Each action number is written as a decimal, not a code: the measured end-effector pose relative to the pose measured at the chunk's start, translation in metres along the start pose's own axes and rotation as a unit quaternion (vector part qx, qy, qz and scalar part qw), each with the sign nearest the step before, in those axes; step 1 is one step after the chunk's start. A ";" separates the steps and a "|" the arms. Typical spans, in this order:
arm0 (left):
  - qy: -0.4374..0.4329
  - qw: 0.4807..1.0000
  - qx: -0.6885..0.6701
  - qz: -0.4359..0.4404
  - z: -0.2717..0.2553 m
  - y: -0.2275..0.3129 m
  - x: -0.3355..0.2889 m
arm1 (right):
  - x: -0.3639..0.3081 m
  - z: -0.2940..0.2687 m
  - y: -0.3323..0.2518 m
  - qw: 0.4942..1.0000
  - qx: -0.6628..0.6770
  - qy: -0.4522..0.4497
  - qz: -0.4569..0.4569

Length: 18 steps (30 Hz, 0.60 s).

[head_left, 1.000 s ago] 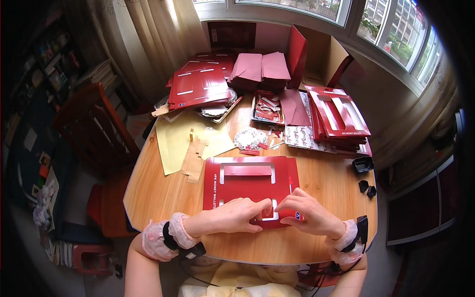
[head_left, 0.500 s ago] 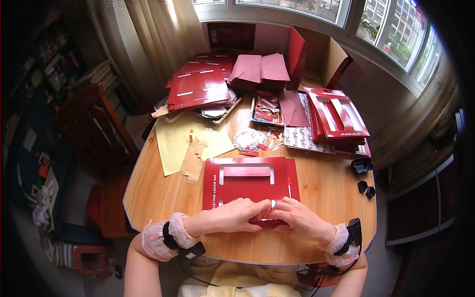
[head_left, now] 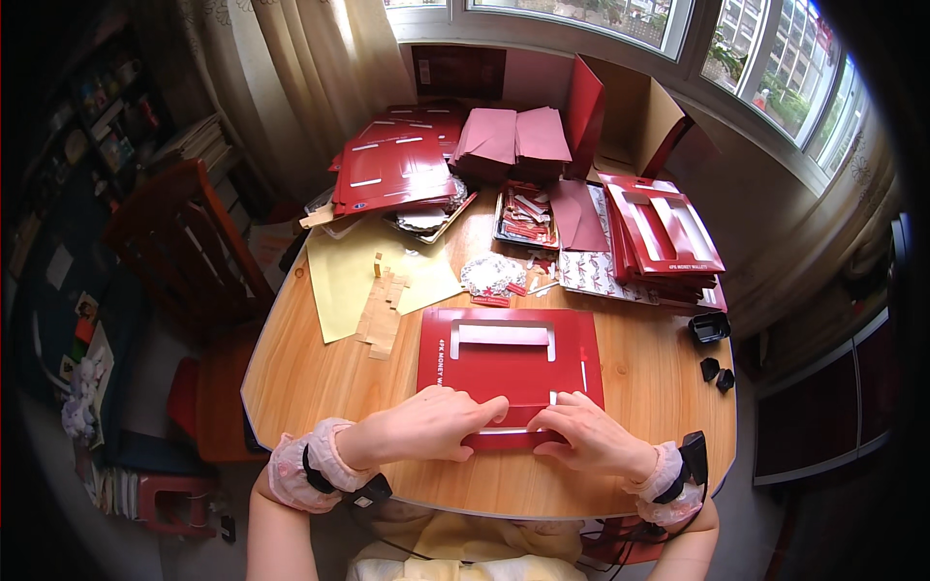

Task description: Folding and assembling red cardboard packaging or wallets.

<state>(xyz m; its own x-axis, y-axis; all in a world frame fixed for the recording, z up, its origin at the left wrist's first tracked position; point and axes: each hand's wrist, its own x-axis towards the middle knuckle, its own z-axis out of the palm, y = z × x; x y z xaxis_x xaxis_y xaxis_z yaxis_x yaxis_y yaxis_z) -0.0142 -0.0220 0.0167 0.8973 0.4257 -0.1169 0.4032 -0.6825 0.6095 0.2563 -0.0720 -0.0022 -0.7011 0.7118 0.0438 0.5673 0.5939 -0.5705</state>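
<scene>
the near edge is the tricky spot to watch: knuckles cover the lower corners of the red card folder [head_left: 499,363], and its near cut-out shows only as slivers of white. the left hand [head_left: 436,424] comes in from seven o'clock, its thumb and forefinger apart with a gap between, the other fingers curled out of sight. over at five o'clock, the right hand [head_left: 591,434] bends thumb and forefinger into a narrow gap; whether they pinch the card, you cannot tell! both forearms run out of the picture at six, and the far left sinks into shadow.

the folder lies flat on the wooden table [head_left: 300,387], right under both sets of fingertips and stretching away toward twelve, its far cut-out in plain view. the hands themselves block the near one.

round the field we go: yellow sheet [head_left: 334,290] at ten, brown slatted piece [head_left: 380,315] partly over it; stacked red cards [head_left: 392,160] at eleven. a pale scalloped piece [head_left: 492,274] sits just beyond the folder at twelve, with a small tray [head_left: 526,218] and pink envelopes [head_left: 513,136] behind. windowed folders [head_left: 668,228] pile up between one and two, black container [head_left: 710,327] between two and three.
</scene>
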 end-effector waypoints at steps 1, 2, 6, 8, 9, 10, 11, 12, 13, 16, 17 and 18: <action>0.019 1.000 0.002 0.008 0.002 0.000 -0.001 | 0.000 0.000 0.000 1.000 -0.007 -0.008 0.000; 0.018 1.000 0.001 0.007 0.001 0.001 -0.002 | 0.000 0.001 -0.002 1.000 -0.006 -0.009 -0.001; -0.003 0.999 -0.026 0.023 0.001 0.000 0.002 | 0.009 0.013 -0.012 0.999 -0.013 0.026 -0.031; -0.012 0.998 -0.060 0.033 0.002 -0.001 0.003 | 0.011 0.022 -0.016 0.999 0.014 0.032 -0.036; -0.029 0.997 -0.069 0.015 0.002 -0.001 0.004 | 0.011 0.021 -0.016 0.999 0.015 0.031 -0.036; -0.045 0.996 -0.079 -0.004 0.002 -0.001 0.005 | 0.011 0.018 -0.018 0.999 0.032 0.021 -0.018; -0.045 0.996 -0.079 -0.005 0.002 -0.001 0.004 | 0.011 0.016 -0.019 0.999 0.049 0.011 0.001; -0.040 0.996 -0.077 0.003 0.002 0.000 0.003 | 0.010 0.013 -0.021 0.999 0.048 0.011 0.002; -0.036 0.996 -0.075 0.010 0.001 0.002 0.002 | 0.009 0.011 -0.022 0.998 0.052 0.003 0.021; -0.056 0.998 -0.033 -0.011 0.003 0.007 -0.005 | 0.007 0.006 -0.024 0.997 0.063 -0.005 0.040; -0.057 0.998 -0.033 -0.010 0.005 0.007 -0.004 | 0.007 0.005 -0.024 0.997 0.071 -0.006 0.038; -0.039 0.999 -0.033 0.009 0.009 0.007 -0.004 | 0.007 0.005 -0.023 0.997 0.072 -0.008 0.037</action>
<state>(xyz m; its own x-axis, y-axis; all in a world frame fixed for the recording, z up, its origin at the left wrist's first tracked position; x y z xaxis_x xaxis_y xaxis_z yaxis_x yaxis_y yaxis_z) -0.0133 -0.0339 0.0146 0.9170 0.3632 -0.1646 0.3757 -0.6486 0.6619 0.2365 -0.0829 0.0071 -0.6666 0.7453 -0.0145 0.5505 0.4791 -0.6837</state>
